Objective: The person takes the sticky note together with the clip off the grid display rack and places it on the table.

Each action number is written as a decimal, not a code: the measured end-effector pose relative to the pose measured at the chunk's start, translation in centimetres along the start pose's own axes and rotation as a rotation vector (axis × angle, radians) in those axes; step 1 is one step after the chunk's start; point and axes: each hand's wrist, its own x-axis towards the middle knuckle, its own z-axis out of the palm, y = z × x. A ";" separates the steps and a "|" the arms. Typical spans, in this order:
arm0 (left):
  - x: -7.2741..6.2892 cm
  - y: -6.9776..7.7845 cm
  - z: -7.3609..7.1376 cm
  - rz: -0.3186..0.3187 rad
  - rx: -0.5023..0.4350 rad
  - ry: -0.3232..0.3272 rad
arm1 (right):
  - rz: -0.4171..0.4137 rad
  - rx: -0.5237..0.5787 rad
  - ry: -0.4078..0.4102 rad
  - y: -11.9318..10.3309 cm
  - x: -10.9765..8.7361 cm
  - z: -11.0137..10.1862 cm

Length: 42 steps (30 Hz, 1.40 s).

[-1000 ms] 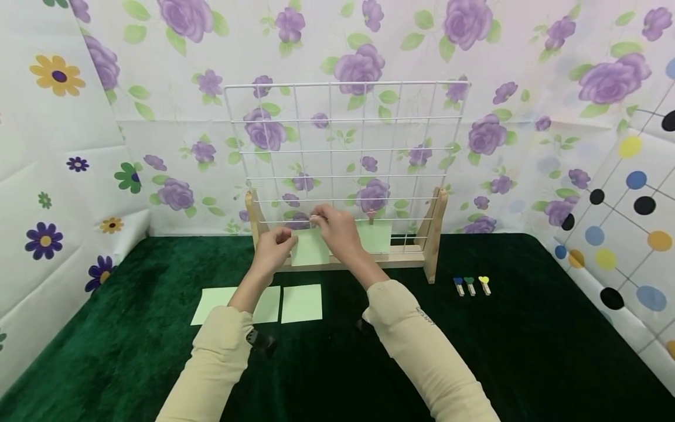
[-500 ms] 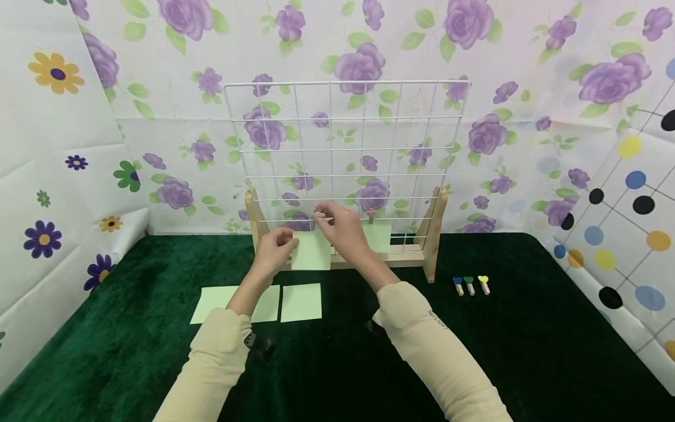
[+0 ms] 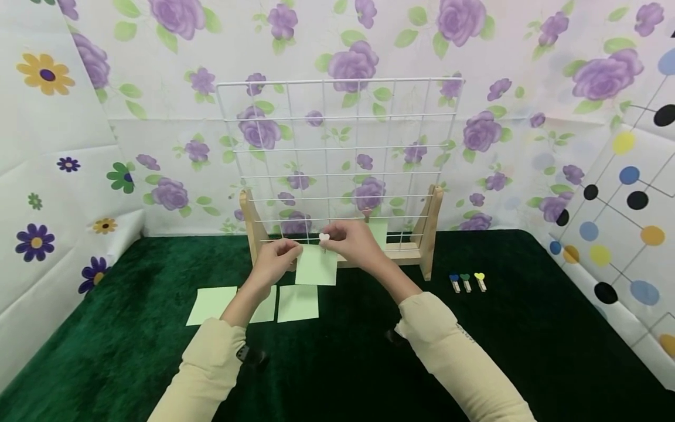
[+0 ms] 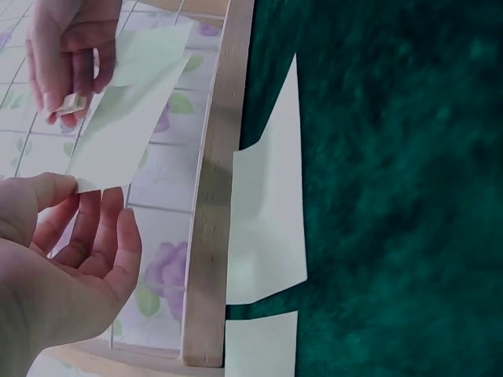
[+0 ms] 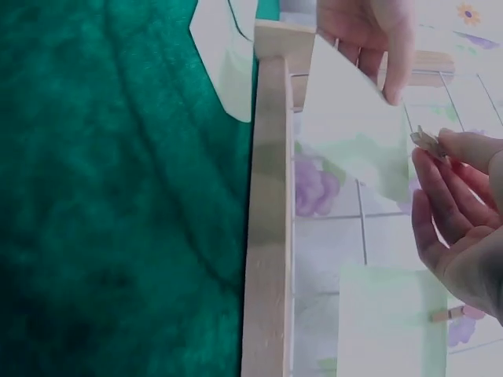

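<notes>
My left hand (image 3: 272, 265) pinches the upper left corner of a pale green paper square (image 3: 316, 266), which hangs in front of the wire grid's lower part. In my right hand (image 3: 355, 243), thumb and fingers pinch a small wooden clip with a white heart (image 3: 324, 237), right at the paper's top edge. The right wrist view shows this clip (image 5: 428, 143) beside the paper (image 5: 354, 118). Behind my right hand, another green paper (image 3: 378, 233) hangs on the white wire grid (image 3: 340, 117) under a clip with a reddish heart (image 3: 367, 214).
Several green papers (image 3: 297, 303) lie on the dark green cloth (image 3: 337, 369) at the front left, partly behind my left arm. Three clips with blue, green and yellow hearts (image 3: 479, 275) lie at the right. Wooden feet (image 3: 431, 234) hold the grid upright.
Both hands have come down and nearer with the paper and clip, away from the grid wire. The white heart now faces the head camera. The view has shifted slightly.
</notes>
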 end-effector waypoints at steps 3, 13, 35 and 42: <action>-0.3 -0.1 0.1 0.006 0.004 -0.010 | 0.024 0.012 -0.014 0.3 -0.7 -0.5; -1.0 -0.3 0.7 0.013 0.024 -0.027 | 0.090 0.087 -0.031 1.9 -3.0 -2.5; -2.5 -0.8 1.8 0.006 0.003 -0.137 | 0.121 -0.045 -0.052 7.0 -7.6 -7.1; -2.7 -0.9 1.9 -0.007 0.014 -0.143 | 0.191 -0.067 -0.044 8.6 -9.0 -9.0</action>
